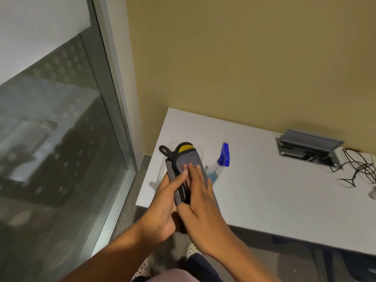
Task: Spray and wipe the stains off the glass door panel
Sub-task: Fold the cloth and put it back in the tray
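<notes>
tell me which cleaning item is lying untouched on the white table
The clear spray bottle with the blue trigger head, lying on its side on the white table. The folded grey cloth pad with the yellow end is held in both hands.

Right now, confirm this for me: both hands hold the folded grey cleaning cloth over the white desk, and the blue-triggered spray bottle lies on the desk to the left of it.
One detail is off. The head view shows the blue-triggered spray bottle lying on the white desk to the right of the folded grey cleaning cloth, not the left. The left hand and right hand do hold it.
</notes>
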### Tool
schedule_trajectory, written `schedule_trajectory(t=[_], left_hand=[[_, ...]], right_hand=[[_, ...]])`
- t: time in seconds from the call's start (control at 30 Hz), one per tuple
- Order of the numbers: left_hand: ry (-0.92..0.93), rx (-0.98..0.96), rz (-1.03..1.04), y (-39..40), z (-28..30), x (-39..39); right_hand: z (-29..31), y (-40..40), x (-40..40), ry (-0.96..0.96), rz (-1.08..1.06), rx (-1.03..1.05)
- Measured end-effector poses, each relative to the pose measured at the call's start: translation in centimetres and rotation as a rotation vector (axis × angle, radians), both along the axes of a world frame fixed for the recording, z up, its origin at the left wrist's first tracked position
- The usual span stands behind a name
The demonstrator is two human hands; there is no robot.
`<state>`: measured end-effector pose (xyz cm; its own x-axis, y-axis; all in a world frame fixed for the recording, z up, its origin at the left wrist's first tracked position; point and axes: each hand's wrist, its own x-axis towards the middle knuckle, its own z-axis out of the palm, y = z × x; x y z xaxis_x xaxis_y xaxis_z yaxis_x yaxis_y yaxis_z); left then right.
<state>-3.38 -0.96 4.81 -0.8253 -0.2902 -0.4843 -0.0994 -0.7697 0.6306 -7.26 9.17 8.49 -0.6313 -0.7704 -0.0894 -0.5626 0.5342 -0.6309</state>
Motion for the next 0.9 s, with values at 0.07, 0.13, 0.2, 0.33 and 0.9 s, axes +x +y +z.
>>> schedule_trajectory(t=[0.07,0.13,0.2,0.33,0.9], left_hand=[[-0.039,0.02,0.103,-1.2,-0.8,-1.8],[-0.119,0.062,0.185,-2.3,-1.9,-3.5],[-0.182,0.083,0.221,-3.3,-1.9,-4.8],[-0.181,0.102,0.324,-4.1,0.0,-8.2],[-0.505,-0.525,0.51,-9.0,-7.7,-17.4]], right_hand=[[0.5,0.3,-2.8,-0.157,-0.002,-0.207],[0.2,-0.8,-5.3,-0.205,0.015,-0.33],[0.1,-1.5,-8.4,-0.133,0.002,-0.377],[2.4,-4.2,-16.0,-0.247,0.007,-0.022],[-8.4,-18.6,-34.2,-0.347,0.56,0.235]])
